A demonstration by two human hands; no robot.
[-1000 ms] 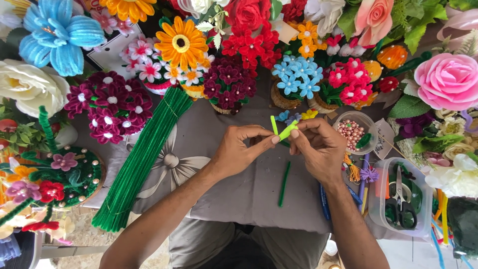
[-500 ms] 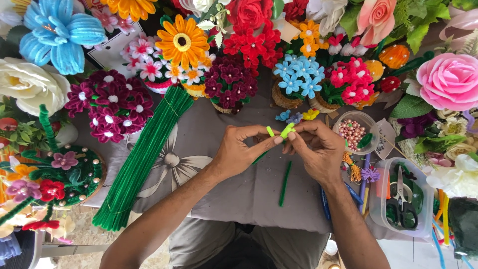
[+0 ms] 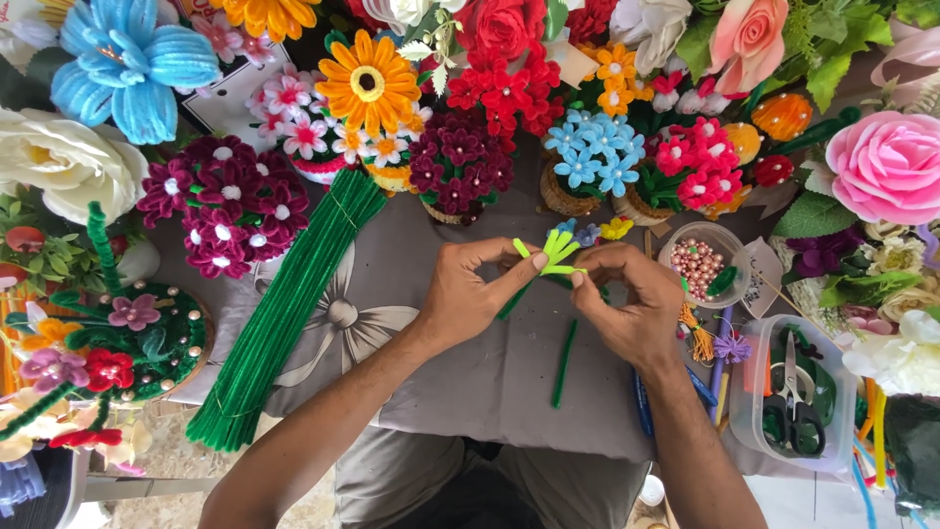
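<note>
Head cam looking down at my lap table: my left hand [image 3: 468,294] and right hand [image 3: 632,302] are both pinching a little lime-green pipe cleaner flower [image 3: 556,253], fingertips closed on it right over the grey cloth [image 3: 460,372]. One loose dark green pipe cleaner [image 3: 563,362] lies on the cloth just below. Big bundle of green pipe cleaners [image 3: 284,313] sits to my left, a cup of pink beads [image 3: 697,263] and a tub with scissors [image 3: 795,392] to my right.

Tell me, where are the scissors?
In the head view, the scissors lie in a clear plastic box at the far right, just right of the right hand and below the bowl of beads.
</note>
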